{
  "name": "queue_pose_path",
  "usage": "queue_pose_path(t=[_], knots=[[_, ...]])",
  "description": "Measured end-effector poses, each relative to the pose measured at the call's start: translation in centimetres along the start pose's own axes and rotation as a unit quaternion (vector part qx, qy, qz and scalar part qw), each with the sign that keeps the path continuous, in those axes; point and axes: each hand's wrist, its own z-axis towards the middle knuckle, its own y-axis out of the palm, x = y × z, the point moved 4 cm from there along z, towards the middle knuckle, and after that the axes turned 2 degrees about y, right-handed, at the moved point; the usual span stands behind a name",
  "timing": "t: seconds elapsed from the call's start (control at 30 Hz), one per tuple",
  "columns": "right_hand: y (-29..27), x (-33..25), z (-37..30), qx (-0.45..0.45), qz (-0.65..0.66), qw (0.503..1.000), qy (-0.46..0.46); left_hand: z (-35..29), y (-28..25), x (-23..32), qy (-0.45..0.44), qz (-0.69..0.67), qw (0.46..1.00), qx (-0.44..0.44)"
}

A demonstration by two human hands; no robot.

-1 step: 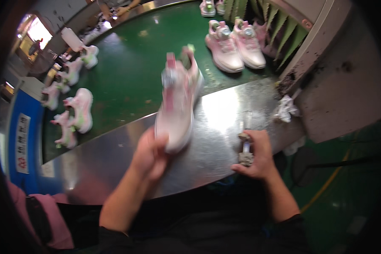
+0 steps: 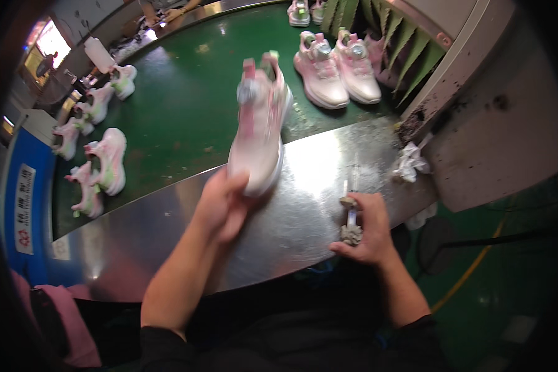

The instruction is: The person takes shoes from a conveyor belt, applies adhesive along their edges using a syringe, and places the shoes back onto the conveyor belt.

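Note:
My left hand grips a white and pink sneaker by its toe, thumb on top. The sneaker is tilted, its heel pointing away from me over the green belt, with a round dial on its tongue. My right hand, above the metal ledge, holds a small tool between thumb and fingers. It has a pale shaft and lumpy grey ends; its exact kind does not show. The sneaker and the tool are well apart.
A curved green belt lies beyond the metal ledge. A sneaker pair stands by green hanging flaps. Several sneakers line the left side near a blue panel. Crumpled white paper lies at right.
The sneaker and my left hand have moved a little farther from me. The whole scene has shifted slightly left, my right hand with it, still holding the small tool.

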Motion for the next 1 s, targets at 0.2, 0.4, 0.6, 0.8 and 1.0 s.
queue_pose_path(t=[0.2, 0.4, 0.6, 0.8, 1.0], knots=[[0.1, -0.2, 0.3, -0.004, -0.017, 1.000, 0.010, 5.1, 1.9, -1.3, -0.052, 0.120, 0.991, 0.018], [-0.5, 0.3, 0.5, 0.008, -0.004, 1.000, 0.015, -3.3, -14.2, 8.7, 0.244, 0.197, 0.929, 0.198], [-0.6, 0.4, 0.5, 0.036, 0.001, 0.999, -0.004, -8.7, -31.3, 19.5, 0.286, 0.351, 0.814, 0.365], [-0.8, -0.1, -0.1, 0.042, -0.020, 0.999, 0.002, -4.9, -33.0, 21.9, 0.267, 0.365, 0.811, 0.371], [-0.5, 0.0, -0.5, 0.028, -0.030, 0.999, 0.018, -4.9, -29.7, 22.1, 0.286, 0.421, 0.793, 0.336]])
